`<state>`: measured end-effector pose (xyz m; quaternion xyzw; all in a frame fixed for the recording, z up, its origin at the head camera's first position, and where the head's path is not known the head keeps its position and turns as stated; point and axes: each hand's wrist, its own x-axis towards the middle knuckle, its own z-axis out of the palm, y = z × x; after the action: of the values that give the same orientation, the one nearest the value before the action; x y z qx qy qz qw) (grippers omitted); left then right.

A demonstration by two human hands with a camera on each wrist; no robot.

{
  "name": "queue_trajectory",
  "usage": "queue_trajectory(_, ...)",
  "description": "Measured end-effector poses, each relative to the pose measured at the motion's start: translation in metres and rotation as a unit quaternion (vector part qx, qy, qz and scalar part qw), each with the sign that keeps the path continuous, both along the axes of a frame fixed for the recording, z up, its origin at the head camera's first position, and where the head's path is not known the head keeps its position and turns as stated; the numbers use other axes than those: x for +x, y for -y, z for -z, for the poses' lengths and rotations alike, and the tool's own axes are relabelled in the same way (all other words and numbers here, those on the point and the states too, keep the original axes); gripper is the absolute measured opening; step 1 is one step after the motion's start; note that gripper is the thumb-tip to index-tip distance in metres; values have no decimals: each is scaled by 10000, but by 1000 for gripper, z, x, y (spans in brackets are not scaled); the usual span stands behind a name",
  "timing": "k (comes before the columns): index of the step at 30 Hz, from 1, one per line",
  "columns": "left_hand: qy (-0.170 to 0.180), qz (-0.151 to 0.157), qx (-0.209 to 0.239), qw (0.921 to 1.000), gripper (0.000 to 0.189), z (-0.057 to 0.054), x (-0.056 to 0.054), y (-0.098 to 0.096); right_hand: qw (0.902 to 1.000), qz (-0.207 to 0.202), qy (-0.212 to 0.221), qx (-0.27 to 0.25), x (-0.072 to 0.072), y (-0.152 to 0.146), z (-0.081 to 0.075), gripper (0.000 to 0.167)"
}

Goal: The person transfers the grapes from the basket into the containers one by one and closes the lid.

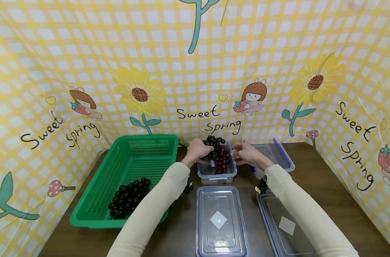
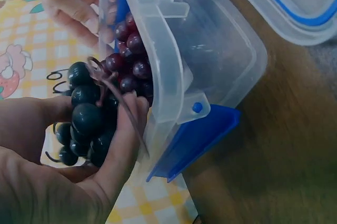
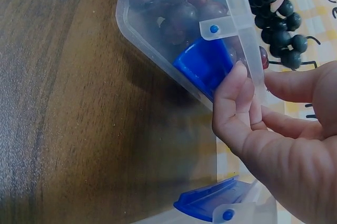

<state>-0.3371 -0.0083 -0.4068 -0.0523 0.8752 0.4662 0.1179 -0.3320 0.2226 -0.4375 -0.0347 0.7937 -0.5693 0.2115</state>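
Note:
A bunch of dark grapes (image 2: 87,119) is gripped in my left hand (image 1: 196,150), over the left rim of a clear plastic container (image 1: 216,177). Its stem shows between thumb and fingers in the left wrist view. Dark red grapes (image 1: 221,159) lie inside the container. My right hand (image 1: 247,154) holds the container's right side, its bent fingertips beside a blue latch (image 3: 205,66) in the right wrist view. Part of the dark bunch hangs at the container's far end.
At left stands a green basket (image 1: 124,139) with another dark bunch (image 1: 129,198). Two lidded containers, a middle one (image 1: 217,235) and a right one (image 1: 288,241), sit nearer me. Another clear container (image 1: 278,157) is behind my right hand. A patterned cloth (image 1: 195,78) hangs behind the table.

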Motion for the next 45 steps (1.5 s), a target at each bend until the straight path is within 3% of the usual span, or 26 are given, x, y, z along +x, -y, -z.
queue_trajectory(8,142,442,-591,9972,48,-3,4,-5,10000,-24,-29,-33,-2,0,2,61)
queue_trajectory(15,246,1015,-1421,9843,38,-8,5,-4,10000,5,-51,-1,-2,1,2,60)
queue_trajectory(19,241,1099,-1632,9802,17,-10,6,-2,10000,12,-51,14,-2,2,2,59)
queue_trajectory(21,174,1112,-1749,9781,21,-10,7,-1,10000,7,-47,14,-3,2,2,59)
queue_trajectory(23,107,1161,-1980,9733,24,-10,8,0,10000,-1,-44,8,-3,2,2,59)
queue_trajectory(27,-135,1382,-2665,9538,17,-10,11,0,10000,-18,-31,4,-4,3,2,58)
queue_trajectory(30,-321,1476,-2945,9436,17,-12,14,0,10000,-29,-37,22,-4,3,1,58)
queue_trajectory(33,-377,1534,-2972,9416,18,-16,15,2,10000,-42,-47,46,-4,4,0,58)
queue_trajectory(36,-387,1585,-2819,9455,22,-23,17,7,10000,-29,-61,73,-3,4,-1,58)
queue_trajectory(45,-431,2105,-1960,9568,60,-54,23,34,9980,86,-347,520,1,0,-10,55)
